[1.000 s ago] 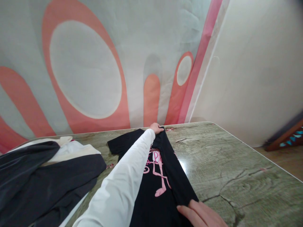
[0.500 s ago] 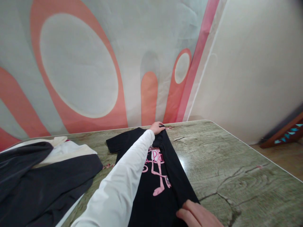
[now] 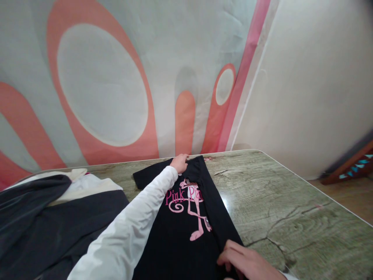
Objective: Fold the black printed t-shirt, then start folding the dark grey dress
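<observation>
Tee (image 3: 182, 237) flat, L hand (image 3: 179, 163) at collar, R hand (image 3: 247, 262) at hem

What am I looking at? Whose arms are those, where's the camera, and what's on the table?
There is no machine here, just a person using two bare hands. The camera sits on the person's head and looks forward and down, so you see the arms as if they were yours. On the greenish table lies a black T-shirt with a pink cartoon figure and pink letters, its right side folded over. The left hand, at the end of a white sleeve, lies on the shirt's far edge; whether it pinches the cloth is hard to tell. The right hand, close to the camera, curls its fingers on the folded edge. To the left sits a pile of dark and white clothes. Behind hangs a wall cloth with orange shapes.
</observation>
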Demonstrator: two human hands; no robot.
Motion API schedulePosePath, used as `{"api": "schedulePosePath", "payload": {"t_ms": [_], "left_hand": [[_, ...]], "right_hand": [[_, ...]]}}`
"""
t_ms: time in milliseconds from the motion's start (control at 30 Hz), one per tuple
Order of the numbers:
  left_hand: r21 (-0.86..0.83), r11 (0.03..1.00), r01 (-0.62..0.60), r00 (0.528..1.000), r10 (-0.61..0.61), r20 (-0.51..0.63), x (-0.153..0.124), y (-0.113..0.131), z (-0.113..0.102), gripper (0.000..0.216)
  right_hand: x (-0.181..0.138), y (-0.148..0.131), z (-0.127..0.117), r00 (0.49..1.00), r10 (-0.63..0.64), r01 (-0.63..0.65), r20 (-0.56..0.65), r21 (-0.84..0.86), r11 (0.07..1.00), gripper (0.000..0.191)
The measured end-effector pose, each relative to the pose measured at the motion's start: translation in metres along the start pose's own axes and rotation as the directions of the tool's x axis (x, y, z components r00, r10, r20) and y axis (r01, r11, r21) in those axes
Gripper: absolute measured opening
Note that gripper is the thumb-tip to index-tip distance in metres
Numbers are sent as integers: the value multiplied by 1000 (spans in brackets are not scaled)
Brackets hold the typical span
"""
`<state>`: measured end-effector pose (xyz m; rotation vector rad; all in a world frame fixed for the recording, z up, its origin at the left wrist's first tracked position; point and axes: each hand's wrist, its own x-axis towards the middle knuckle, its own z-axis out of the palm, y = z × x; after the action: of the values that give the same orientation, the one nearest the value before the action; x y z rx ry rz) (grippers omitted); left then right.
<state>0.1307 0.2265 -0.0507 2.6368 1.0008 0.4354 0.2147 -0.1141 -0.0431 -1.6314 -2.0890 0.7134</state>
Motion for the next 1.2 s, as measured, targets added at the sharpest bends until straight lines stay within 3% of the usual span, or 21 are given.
{"api": "schedulePosePath", "payload": {"t_ms": [67,167,267,367,467,567,700,833,1033,1200], "left_hand": [[28,997,-73,997,73,-13,-18,16,1,38],[97,969,-230,970,220,99,-50,40,7,37],[156,979,-128,984,107,139,-78,56,22,57],[205,978,-38,999,33,26,-92,59,38,68],[223,974,-41,998,49,-34,-91,53,45,70],[222,974,-43,999,45,-6,-82,42,43,75],[219,971,-91,995,78,68,-72,28,34,76],[216,966,-141,988,125,86,-77,21,30,69],[194,968,-160,985,170,-39,-95,19,32,46],[92,980,-175,967,188,-170,-93,15,27,32]], "right_hand": [[6,1,-15,997,45,-42,-58,58,997,20],[29,25,-36,971,71,-63,-226,43,997,23],[72,66,-48,949,-51,23,-311,-92,995,30],[126,100,-48,941,-139,64,-309,-240,969,43],[175,119,-42,966,-106,22,-236,-332,943,49],[208,132,-38,975,19,-106,-220,-391,914,51],[228,151,-38,952,147,-247,-270,-390,887,51],[234,163,-41,934,152,-267,-323,-348,899,47],[247,184,-54,841,59,-132,-537,-98,986,44],[274,195,-67,871,21,-39,-491,-26,999,44]]}}
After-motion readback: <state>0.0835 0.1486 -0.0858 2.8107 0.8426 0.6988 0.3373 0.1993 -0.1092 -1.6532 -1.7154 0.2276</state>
